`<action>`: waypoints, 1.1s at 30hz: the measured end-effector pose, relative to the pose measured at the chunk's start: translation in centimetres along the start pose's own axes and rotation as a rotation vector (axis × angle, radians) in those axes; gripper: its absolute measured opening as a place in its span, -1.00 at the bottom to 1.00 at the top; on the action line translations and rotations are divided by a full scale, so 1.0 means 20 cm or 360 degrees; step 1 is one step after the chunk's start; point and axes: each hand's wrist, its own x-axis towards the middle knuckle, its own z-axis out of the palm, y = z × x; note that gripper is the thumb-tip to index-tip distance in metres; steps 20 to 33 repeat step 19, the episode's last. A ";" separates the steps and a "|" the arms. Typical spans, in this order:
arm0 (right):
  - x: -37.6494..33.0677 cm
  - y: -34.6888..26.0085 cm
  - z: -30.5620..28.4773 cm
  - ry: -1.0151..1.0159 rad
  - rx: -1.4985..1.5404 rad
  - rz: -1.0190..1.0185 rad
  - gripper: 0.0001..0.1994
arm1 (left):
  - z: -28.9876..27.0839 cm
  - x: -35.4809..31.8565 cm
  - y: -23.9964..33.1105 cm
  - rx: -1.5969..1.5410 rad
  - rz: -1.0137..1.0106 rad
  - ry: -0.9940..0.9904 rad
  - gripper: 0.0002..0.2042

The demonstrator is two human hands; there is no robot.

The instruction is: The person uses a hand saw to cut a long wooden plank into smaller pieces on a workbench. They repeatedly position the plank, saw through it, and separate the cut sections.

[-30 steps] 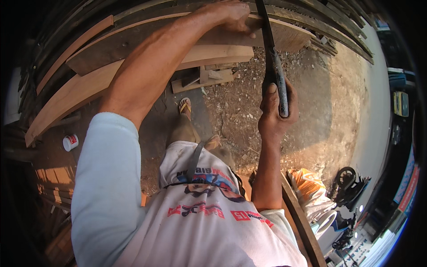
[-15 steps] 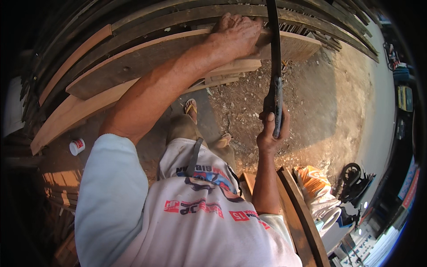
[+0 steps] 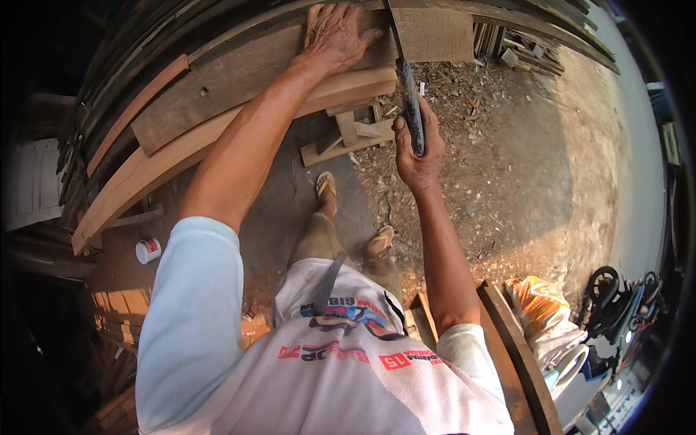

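A wide brown plank (image 3: 232, 87) lies across the top of the view. My left hand (image 3: 335, 38) rests on it, fingers stretched forward and thumb out to the side, holding nothing. My right hand (image 3: 420, 154) is wrapped round the dark, worn handle of a handsaw (image 3: 410, 98). The saw's narrow blade crosses the plank just right of my left thumb; its far end runs out of view at the top edge. Nearer to me, a lighter, thick board (image 3: 156, 161) lies alongside the plank, partly covered by my left forearm.
Long timbers (image 3: 522, 13) are stacked beyond the plank. A wooden support (image 3: 341, 148) stands beneath the boards. A white tub (image 3: 148, 251) sits on the ground at left. Dark timber (image 3: 518, 355), an orange-and-white sack (image 3: 544, 312) and a motorcycle (image 3: 616, 304) are at lower right.
The saw and my right hand have moved forward and left, with the handle now nearer the plank. My left hand has flattened from a curled hold. The view has shifted.
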 end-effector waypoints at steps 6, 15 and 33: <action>0.11 -0.03 -0.07 -0.0195 -0.0114 0.0106 -0.43 | 0.09 -0.02 0.05 -0.0563 -0.0722 -0.0496 -0.27; 0.06 -0.22 -0.05 0.0006 0.0181 0.0482 -0.46 | 0.00 0.00 0.04 -0.0576 -0.0759 -0.0799 -0.28; 0.03 -0.32 -0.10 0.0064 0.0172 0.0514 -0.45 | -0.01 0.03 0.05 -0.0533 -0.0756 -0.0877 -0.25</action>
